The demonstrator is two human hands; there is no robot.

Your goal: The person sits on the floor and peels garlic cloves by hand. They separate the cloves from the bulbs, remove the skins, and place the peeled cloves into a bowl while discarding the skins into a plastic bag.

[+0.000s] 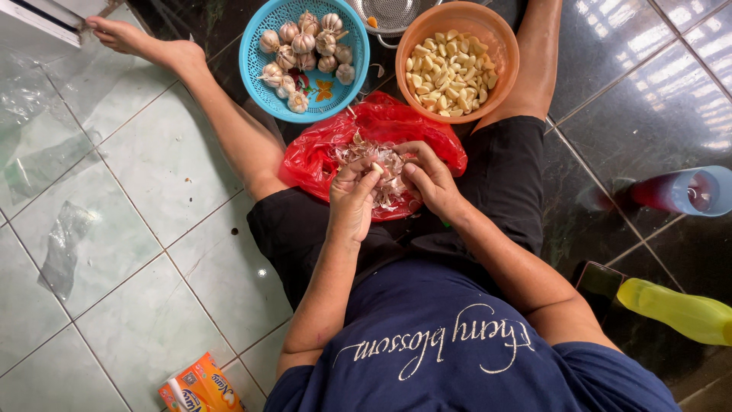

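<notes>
Peeling step: left hand (352,200) pinches a garlic clove (377,168), right hand (427,177) closes fingertips on its skin — over the red bag (320,152). Next, judged: strip cleanly.

Home kitchen floor: tiles (137,229), garlic basket (303,57).

Pale green floor tiles (137,229) meet glossy dark tiles (656,99) that reflect bright light.

A metal strainer (390,15) is cut off by the top edge, an orange packet (200,387) by the bottom edge, and the garlic clove (377,168) is mostly hidden between the fingers of both hands.
</notes>
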